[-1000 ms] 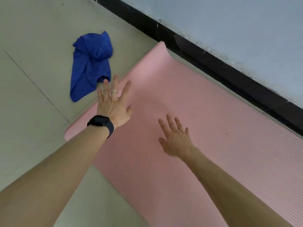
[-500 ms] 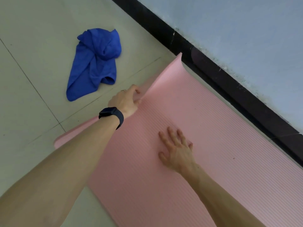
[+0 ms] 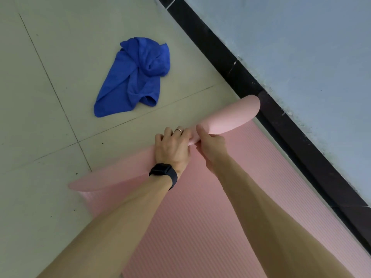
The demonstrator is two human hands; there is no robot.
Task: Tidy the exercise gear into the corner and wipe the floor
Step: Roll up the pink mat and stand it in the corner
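Where rolled, mat (image 3: pixel 200 207) inside curled fingers (image 3: pixel 168 131)

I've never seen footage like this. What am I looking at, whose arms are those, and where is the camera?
No machine here: a person wears a camera on the head, looking down, so the arms are their own. There is just this one view. On the tiled floor lie a pink exercise mat and, apart from it, a crumpled blue cloth. Both hands grip the mat's curled-over end: the left hand, with a black watch, and the right hand beside it. A black skirting runs along the wall.
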